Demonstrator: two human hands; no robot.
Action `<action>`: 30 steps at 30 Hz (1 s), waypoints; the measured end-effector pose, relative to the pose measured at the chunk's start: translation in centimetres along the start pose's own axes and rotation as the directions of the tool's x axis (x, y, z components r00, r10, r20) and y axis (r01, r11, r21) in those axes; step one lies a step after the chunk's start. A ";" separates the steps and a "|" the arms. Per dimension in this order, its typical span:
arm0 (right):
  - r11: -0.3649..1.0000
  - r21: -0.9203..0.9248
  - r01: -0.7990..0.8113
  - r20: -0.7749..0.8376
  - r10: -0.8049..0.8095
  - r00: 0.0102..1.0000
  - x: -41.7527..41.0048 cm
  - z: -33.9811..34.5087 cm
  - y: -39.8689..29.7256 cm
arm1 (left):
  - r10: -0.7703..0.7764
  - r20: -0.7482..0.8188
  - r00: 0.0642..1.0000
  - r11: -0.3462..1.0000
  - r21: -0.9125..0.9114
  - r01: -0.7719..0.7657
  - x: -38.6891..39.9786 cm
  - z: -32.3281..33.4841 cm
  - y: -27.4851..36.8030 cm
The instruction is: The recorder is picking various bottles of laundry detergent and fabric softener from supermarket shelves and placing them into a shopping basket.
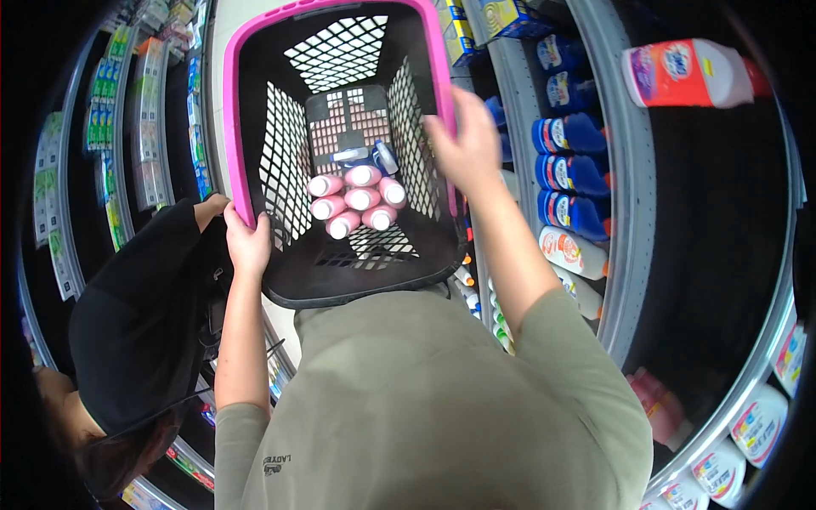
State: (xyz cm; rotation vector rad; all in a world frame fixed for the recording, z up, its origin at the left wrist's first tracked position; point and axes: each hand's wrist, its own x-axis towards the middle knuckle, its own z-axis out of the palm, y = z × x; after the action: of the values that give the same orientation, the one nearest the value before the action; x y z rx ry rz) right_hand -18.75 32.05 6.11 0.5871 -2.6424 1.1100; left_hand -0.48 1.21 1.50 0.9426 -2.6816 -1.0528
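Note:
A deep black plastic shopping basket (360,280) with a pink rim stands before me, tilted in the view. My left hand (247,239) grips its rim at the near left, thumb on top. At the right side, my right hand (468,143) is blurred and lies by the pink rim; whether its fingers close on the rim is unclear. Several pink bottles with white caps (362,198) stand grouped in the basket. Beyond them lie blue-and-white bottles (384,157) against the black mesh.
Shelves on the right hold blue bottles (570,169), white bottles (574,252) and a red-and-white bottle (688,73). A pink bottle (660,408) lies low on the right shelf. A person in black (137,319) is close on my left, beside shelves of boxed goods (105,95).

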 end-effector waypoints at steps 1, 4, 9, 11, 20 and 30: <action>0.995 -0.089 -0.044 -0.103 0.035 0.994 -0.8 -2.9 0.5 | 0.018 -0.011 1.000 1.000 0.012 -0.018 0.1 0.0 -0.2; 0.931 -0.305 -0.202 -0.265 0.120 0.957 -3.8 -8.6 2.8 | 0.018 -0.019 1.000 0.999 0.031 -0.017 0.1 0.1 -0.8; 0.802 -0.102 -0.589 -0.382 0.515 0.767 -5.0 -11.7 4.2 | 0.031 -0.020 0.999 0.999 0.033 -0.030 0.2 0.1 -0.8; 0.800 -0.152 -0.581 -0.414 0.482 0.772 -4.0 -12.0 5.8 | 0.026 -0.028 0.999 0.999 0.042 -0.025 0.0 0.1 -0.2; 0.645 -0.301 -0.702 -0.416 0.574 0.706 -0.7 -12.3 9.9 | 0.026 -0.033 0.999 0.999 0.042 -0.025 0.1 0.4 -1.0; 0.694 -0.329 -0.641 -0.402 0.511 0.760 -0.7 -12.7 8.8 | 0.053 -0.043 0.998 0.999 -0.004 -0.053 0.5 0.7 -2.5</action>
State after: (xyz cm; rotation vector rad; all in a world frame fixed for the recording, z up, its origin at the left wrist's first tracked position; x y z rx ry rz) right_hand -21.44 46.99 9.00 -0.5193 -2.7317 0.5709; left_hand 0.13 -0.09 -0.69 0.8774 -2.6529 -1.0167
